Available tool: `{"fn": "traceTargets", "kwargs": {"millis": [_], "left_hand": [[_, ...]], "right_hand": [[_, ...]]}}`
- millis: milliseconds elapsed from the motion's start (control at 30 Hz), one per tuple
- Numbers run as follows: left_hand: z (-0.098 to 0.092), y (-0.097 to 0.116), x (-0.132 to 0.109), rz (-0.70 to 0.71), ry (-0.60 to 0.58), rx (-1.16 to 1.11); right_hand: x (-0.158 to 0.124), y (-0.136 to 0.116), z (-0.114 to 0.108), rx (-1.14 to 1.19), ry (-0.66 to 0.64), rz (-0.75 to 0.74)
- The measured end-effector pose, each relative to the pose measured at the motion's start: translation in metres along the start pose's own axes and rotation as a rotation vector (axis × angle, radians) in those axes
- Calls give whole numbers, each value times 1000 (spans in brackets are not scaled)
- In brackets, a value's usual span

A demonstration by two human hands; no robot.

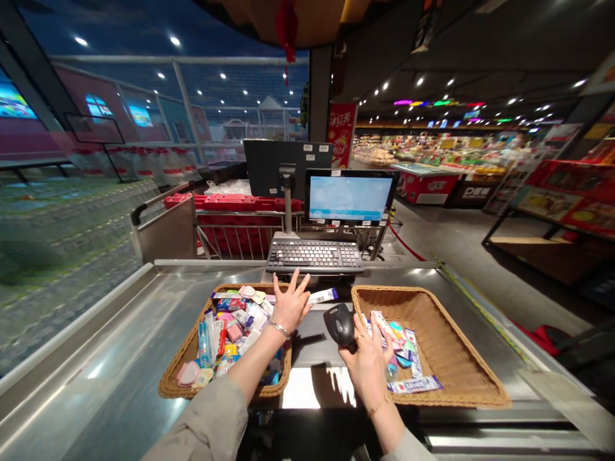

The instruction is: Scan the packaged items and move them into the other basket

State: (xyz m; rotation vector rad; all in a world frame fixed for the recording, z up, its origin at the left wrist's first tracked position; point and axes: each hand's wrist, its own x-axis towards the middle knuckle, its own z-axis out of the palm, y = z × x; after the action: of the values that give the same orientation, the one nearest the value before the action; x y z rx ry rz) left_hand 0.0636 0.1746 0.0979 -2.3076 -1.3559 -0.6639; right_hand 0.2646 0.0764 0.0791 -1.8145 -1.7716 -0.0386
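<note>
- L hand (291,306): just in front of keyboard (314,256), fingers spread wide, palm down, no visible hold on anything.
- R hand (368,366): front-right of keyboard, curled firmly round black handheld scanner (341,324).
- Left wicker basket (166,386): front-left of keyboard, heaped w/ small packets, tubes, pink pouches (235,333); bulk of goods here.
- Right wicker basket (461,358): front-right of keyboard, only small pile of packets (396,351), most of base showing.
- White-and-blue packet (321,296): btw baskets, just in front of keyboard, near L hand.
- Progress: most items left-side, few right-side.
</note>
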Motion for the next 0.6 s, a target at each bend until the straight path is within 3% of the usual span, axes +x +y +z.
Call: {"fn": "traceTargets", "kwargs": {"millis": [600], "left_hand": [[21, 46, 42, 155, 17, -100]], "right_hand": [[-7, 53, -19, -104, 128, 180]]}}
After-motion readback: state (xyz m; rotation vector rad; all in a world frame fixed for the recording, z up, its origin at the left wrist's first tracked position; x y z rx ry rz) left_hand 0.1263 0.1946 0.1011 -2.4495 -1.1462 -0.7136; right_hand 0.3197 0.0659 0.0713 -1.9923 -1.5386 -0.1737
